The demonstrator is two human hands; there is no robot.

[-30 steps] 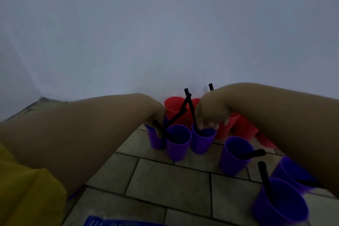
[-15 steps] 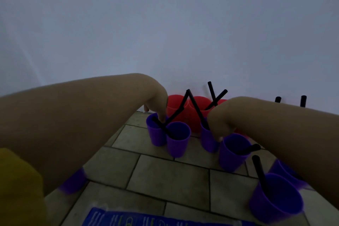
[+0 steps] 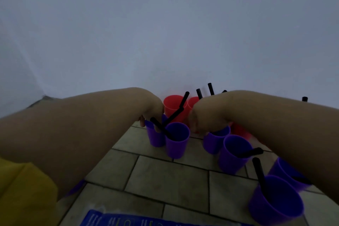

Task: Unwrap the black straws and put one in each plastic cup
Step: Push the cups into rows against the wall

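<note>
Purple cups [image 3: 177, 138] already held black straws [image 3: 259, 174]. Since a moment before, the right hand [image 3: 200, 118] had shifted onto another purple cup [image 3: 215, 138] — fingers curled, contents unclear. The left hand [image 3: 153, 112] gripped a cup's rim [image 3: 149, 124] — filling looked nearly done.

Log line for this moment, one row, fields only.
left hand at purple cup rim | right hand over another purple cup | straws in several cups | grasp unclear

Right hand [image 3: 199, 121] fingers hidden behind wrist, blue packet [image 3: 128, 219] cut off — bottom edge
</note>
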